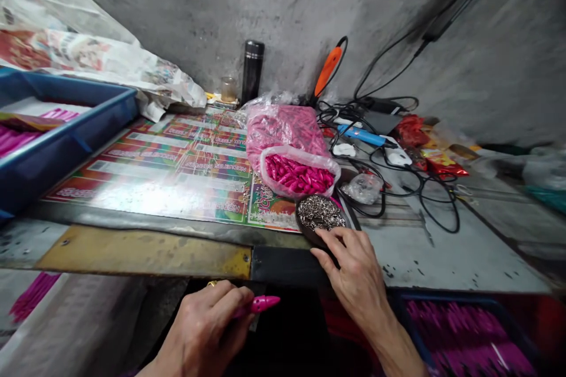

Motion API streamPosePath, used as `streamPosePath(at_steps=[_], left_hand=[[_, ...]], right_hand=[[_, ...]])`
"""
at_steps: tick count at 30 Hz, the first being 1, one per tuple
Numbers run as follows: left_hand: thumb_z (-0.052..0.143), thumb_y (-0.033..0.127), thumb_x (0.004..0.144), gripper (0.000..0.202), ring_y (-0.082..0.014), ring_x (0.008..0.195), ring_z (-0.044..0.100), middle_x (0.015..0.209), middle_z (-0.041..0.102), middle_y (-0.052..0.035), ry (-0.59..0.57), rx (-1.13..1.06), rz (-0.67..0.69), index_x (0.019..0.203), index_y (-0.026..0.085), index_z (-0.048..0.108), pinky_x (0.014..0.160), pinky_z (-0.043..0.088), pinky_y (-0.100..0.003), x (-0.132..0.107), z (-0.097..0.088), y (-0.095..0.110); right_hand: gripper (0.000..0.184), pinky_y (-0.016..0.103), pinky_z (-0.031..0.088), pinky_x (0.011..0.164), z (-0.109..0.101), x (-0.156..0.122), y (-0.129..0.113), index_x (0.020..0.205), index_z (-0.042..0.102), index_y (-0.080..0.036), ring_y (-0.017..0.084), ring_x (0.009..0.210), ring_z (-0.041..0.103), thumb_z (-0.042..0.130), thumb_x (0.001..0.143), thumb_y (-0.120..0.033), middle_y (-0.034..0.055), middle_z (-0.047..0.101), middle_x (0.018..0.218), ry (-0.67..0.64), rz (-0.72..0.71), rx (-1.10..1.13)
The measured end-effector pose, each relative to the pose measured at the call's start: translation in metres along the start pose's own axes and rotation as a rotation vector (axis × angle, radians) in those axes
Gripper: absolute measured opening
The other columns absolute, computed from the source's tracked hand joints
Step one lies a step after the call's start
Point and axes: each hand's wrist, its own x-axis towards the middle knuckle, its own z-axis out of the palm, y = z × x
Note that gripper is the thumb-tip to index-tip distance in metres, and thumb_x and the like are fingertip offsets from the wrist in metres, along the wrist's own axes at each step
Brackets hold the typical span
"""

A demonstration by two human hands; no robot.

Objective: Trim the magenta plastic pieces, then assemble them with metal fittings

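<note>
The right hand's fingers [336, 241] hide part of the dark round dish [306, 230], and the metal pieces [321, 213] in it are too small to tell their kind. The left hand's fingers [225, 300] cover one end of the pink piece [263, 304]. Lower right of the fingers, a tray [424, 296] is blurred and cut by the picture's edge.

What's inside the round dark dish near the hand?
The round dark dish is full of tiny silver metal pieces. They cover its bottom, so the bottom cannot be seen.

A grey counter [460, 253] carries a printed sheet [145, 177], a blue tray [66, 141], bags of pink plastic pieces [283, 135], a black flask [252, 70] and tangled black cables [437, 212].
</note>
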Motion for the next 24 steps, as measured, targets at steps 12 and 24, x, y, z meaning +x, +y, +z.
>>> streamPosePath(at_steps=[12, 24], left_hand=[[0.057, 0.013, 0.093, 0.01, -0.0118, 0.058, 0.061, 0.072, 0.063, 0.0025, -0.141, -0.076, -0.185, 0.093, 0.02, 0.063, 0.055, 0.042, -0.023, -0.006, -0.001, 0.009], [0.05, 0.019, 0.099, 0.017, -0.0142, 0.057, 0.056, 0.07, 0.06, 0.0015, -0.168, -0.063, -0.231, 0.089, 0.02, 0.065, 0.055, 0.037, -0.026, -0.005, 0.0, 0.029]], right_hand=[[0.017, 0.036, 0.043, 0.076, -0.006, 0.007, -0.005, 0.084, 0.063, -0.018, 0.023, 0.08, 0.056, 0.057, 0.1, -0.023, 0.0043, 0.065, 0.082, 0.089, 0.059, 0.278], [0.015, 0.026, 0.049, 0.078, -0.033, -0.017, -0.095, 0.088, 0.063, -0.023, 0.015, 0.084, 0.061, 0.062, 0.095, -0.01, -0.0015, 0.064, 0.086, -0.069, 0.248, 1.038]])
